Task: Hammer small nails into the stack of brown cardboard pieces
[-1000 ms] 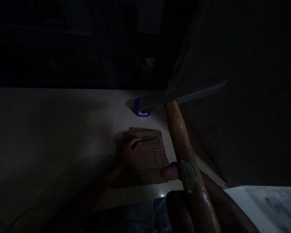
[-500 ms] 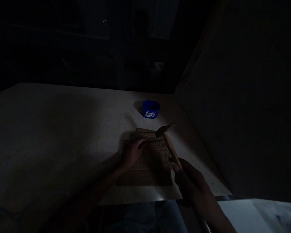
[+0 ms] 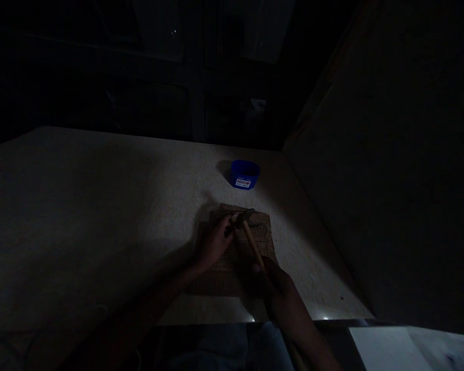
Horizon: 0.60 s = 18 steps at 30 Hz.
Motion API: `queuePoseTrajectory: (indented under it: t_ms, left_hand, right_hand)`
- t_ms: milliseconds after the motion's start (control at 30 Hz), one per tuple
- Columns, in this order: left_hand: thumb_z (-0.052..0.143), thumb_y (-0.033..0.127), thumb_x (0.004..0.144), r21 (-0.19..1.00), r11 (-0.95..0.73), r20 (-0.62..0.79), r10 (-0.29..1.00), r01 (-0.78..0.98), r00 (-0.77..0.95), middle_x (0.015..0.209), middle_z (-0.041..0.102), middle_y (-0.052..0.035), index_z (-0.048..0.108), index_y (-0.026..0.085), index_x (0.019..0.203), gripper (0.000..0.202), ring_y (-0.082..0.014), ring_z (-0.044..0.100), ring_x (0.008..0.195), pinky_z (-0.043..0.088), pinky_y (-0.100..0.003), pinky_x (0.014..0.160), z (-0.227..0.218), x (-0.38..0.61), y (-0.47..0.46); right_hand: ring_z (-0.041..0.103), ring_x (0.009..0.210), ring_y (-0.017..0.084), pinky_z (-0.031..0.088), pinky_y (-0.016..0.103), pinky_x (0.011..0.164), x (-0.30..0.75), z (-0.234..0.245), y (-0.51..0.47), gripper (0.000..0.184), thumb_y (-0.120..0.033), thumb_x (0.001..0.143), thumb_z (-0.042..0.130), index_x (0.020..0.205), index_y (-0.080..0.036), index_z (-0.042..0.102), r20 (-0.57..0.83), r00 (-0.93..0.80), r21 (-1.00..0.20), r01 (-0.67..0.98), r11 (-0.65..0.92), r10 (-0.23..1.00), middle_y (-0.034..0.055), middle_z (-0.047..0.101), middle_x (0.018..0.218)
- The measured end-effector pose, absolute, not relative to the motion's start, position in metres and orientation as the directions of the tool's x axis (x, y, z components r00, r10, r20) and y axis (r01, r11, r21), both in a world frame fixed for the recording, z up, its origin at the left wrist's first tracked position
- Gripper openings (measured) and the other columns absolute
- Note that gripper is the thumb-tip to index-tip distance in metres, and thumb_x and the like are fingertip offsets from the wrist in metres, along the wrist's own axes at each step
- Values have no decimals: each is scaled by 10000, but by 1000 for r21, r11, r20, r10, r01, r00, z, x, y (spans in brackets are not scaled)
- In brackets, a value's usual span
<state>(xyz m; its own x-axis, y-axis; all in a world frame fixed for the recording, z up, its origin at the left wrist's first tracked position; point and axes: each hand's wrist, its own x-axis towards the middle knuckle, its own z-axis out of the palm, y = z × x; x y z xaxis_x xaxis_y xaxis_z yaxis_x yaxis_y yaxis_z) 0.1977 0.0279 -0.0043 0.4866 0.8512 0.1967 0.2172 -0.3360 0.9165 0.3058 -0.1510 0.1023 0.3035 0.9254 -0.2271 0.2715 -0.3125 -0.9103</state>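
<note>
My right hand [image 3: 280, 288] is wrapped round the wooden handle of a hammer [image 3: 254, 247]. The hammer's dark head is low over the brown cardboard [image 3: 212, 283], right beside the fingertips of my left hand [image 3: 214, 242]. Those fingers are pinched together near the top of the cardboard; whatever is between them is too small and dark to make out. Rows of small dark marks run across the layered cardboard, with a darker row near its upper part. Shadow and my hands cover much of its lower right.
A blue plastic container [image 3: 244, 175] with a white label stands beyond the cardboard on the pale tabletop [image 3: 158, 180]. A dark upright panel [image 3: 390, 180] borders the table on the right. The table's front edge is close to my lap. The surroundings are very dark.
The hammer has swung down and left, from above the cardboard's right side to beside my left fingertips. My right hand moved left with it. My left hand stays nearly in place.
</note>
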Motion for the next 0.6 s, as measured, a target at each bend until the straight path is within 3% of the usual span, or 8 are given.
queuePoseTrajectory:
  t_ms: [200, 367, 500, 600]
  left_hand:
    - [614, 143, 880, 904, -365, 213, 837, 224, 504, 1011, 742, -41, 546, 247, 1367, 503, -187, 710, 973, 569, -339, 906, -6, 196, 29]
    - [643, 113, 830, 875, -370, 178, 845, 312, 504, 995, 750, -53, 631, 213, 1229, 411, -202, 716, 905, 586, -354, 844, -3, 199, 31]
    - [652, 99, 816, 893, -358, 186, 846, 273, 499, 938, 747, -47, 619, 202, 1237, 435, -195, 713, 887, 585, -343, 827, -5, 203, 34]
    - [665, 99, 797, 898, -339, 159, 846, 282, 509, 913, 741, -34, 650, 207, 1154, 374, -187, 709, 844, 584, -321, 787, -4, 205, 35]
  right_hand:
    - [671, 1020, 265, 516, 319, 859, 305, 106, -151, 583, -605, 978, 421, 1299, -169, 638, -187, 323, -912, 295, -286, 928, 128, 728, 1154]
    - [692, 944, 267, 530, 317, 824, 311, 101, -153, 589, -610, 970, 434, 1270, -156, 658, -240, 259, -896, 313, -316, 936, 129, 749, 1093]
    - [687, 966, 254, 524, 295, 848, 311, 100, -154, 556, -584, 981, 432, 1286, -170, 643, -184, 300, -914, 299, -275, 936, 117, 741, 1124]
    - [691, 896, 257, 530, 300, 780, 313, 99, -150, 592, -610, 968, 429, 1242, -141, 665, -199, 284, -899, 328, -290, 938, 128, 752, 1042]
